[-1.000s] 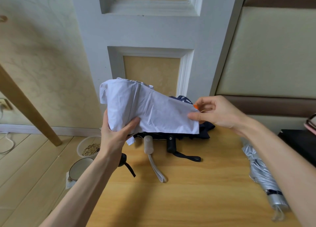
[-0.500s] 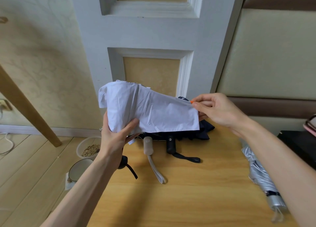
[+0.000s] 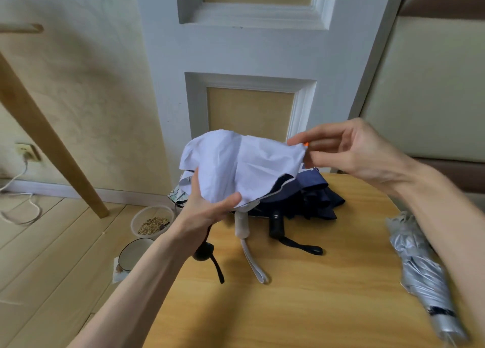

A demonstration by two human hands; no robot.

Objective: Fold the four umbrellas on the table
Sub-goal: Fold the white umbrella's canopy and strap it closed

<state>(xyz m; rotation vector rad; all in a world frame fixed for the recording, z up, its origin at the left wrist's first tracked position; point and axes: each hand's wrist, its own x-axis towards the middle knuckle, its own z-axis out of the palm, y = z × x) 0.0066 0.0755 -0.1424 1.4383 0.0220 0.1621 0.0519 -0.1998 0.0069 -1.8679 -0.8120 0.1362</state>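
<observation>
White umbrella: thin cloth, matt, creased. Navy umbrella: dark cloth, matt, rumpled. Silver umbrella: cloth with a metallic sheen, crinkled. Black handle: plastic, matt. White handle: plastic, smooth. Counter: pale wood grain, smooth, low sheen. Bowl: translucent plastic. Floor: pale wood boards, matt.

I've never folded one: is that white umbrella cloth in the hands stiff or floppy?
Probably floppy: the white umbrella cloth sags and creases between the left hand and right hand. Likely light, since a fingertip pinch holds its edge.
</observation>
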